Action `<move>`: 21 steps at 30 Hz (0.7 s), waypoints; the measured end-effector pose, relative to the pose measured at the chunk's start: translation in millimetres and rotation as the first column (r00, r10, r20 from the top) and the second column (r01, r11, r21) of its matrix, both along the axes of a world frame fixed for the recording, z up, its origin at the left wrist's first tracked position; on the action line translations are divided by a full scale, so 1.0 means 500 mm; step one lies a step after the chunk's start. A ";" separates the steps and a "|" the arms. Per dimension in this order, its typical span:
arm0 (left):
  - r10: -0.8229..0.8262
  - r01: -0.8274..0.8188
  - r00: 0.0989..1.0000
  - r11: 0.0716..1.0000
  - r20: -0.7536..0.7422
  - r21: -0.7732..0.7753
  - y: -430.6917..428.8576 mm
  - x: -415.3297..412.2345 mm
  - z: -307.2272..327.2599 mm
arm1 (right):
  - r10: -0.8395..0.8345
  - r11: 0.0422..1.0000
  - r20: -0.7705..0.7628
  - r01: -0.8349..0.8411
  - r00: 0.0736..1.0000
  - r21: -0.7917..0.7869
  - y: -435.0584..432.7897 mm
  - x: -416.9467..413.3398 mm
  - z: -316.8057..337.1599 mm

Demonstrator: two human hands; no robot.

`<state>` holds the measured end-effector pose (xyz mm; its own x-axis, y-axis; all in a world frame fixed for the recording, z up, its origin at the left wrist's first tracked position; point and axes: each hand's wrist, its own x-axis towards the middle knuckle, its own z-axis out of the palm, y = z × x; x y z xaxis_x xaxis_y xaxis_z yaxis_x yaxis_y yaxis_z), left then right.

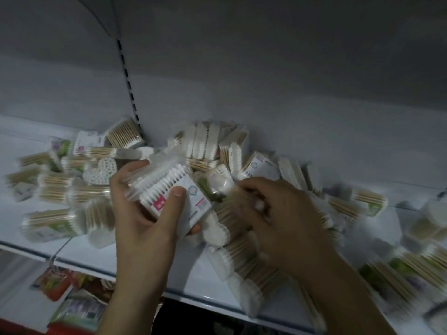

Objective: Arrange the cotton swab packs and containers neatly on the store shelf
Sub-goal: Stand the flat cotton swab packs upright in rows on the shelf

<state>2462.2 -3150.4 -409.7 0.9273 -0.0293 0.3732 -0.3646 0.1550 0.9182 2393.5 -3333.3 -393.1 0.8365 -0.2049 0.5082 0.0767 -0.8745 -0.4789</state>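
A swab pack [169, 187] with white tips and a white label with a pink patch is gripped in the left hand [142, 213]. The thumb is pressed on its front and the fingers are curled behind it. The pack is held tilted just above the shelf [191, 276], in front of the pile [212, 146].

The right hand [278, 213] is laid on the packs to the right of the held one, with its fingers curled down into them. The blur is too strong for it to be told whether anything is grasped.

The pile is heaped in disorder against the back panel [290, 112]. More packs with wooden sticks [53, 189] are scattered over the left of the shelf, and others [362, 204] are spread to the right and towards the front edge. A heart-shaped container [100, 171] of swabs is seen on end just left of the left hand.

A slotted post [128, 88] is set in the back panel behind the pile. Coloured packets [55, 281] are seen on the level below, at the lower left.
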 end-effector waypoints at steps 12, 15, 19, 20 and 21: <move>-0.349 0.287 0.923 0.905 -0.161 -0.313 -0.099 -0.038 0.060 | 0.037 0.960 0.383 -0.139 0.923 0.243 0.052 -0.038 0.027; -0.419 0.325 0.891 0.858 -0.176 -0.397 -0.111 -0.029 0.071 | 0.115 0.796 0.388 -0.319 0.914 0.514 0.048 -0.048 0.030; -0.503 0.395 0.851 0.803 -0.152 -0.447 -0.128 -0.036 0.072 | 0.194 0.551 0.443 -0.471 0.875 0.689 0.042 -0.050 0.046; -0.516 0.406 0.842 0.797 -0.156 -0.447 -0.132 -0.041 0.073 | 0.209 0.506 0.451 -0.491 0.868 0.709 0.042 -0.053 0.051; -0.521 0.407 0.837 0.798 -0.168 -0.444 -0.135 -0.046 0.074 | 0.214 0.453 0.455 -0.500 0.865 0.738 0.042 -0.055 0.060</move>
